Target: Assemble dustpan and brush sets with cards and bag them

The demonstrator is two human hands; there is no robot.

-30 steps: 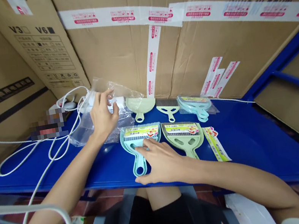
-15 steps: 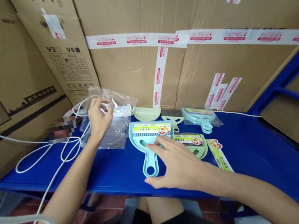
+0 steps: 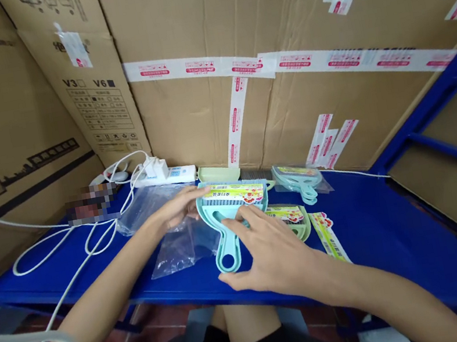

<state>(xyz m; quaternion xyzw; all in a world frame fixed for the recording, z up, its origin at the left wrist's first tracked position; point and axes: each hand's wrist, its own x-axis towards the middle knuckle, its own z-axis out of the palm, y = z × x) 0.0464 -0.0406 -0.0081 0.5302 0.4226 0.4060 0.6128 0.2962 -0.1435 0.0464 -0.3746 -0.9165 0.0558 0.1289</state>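
A light-blue dustpan and brush set with a yellow-green label lies in front of me, its ringed handle toward me. My right hand rests on its right side, fingertips on the handle's neck and thumb apart, below. At the set's upper left edge, my left hand touches the rim with its fingers; their tips are partly hidden. Under and beside that hand a clear plastic bag lies on the blue table. A green set and a loose label card lie to the right.
Behind are a green dustpan, a dark-bristled brush and a bagged blue set. A white power strip and looping white cable are at left. Cardboard walls the back.
My left hand has come down and right from above the plastic bag to the blue set. The bag now lies flatter and nearer, uncovering the power strip. My right hand stays at the set.
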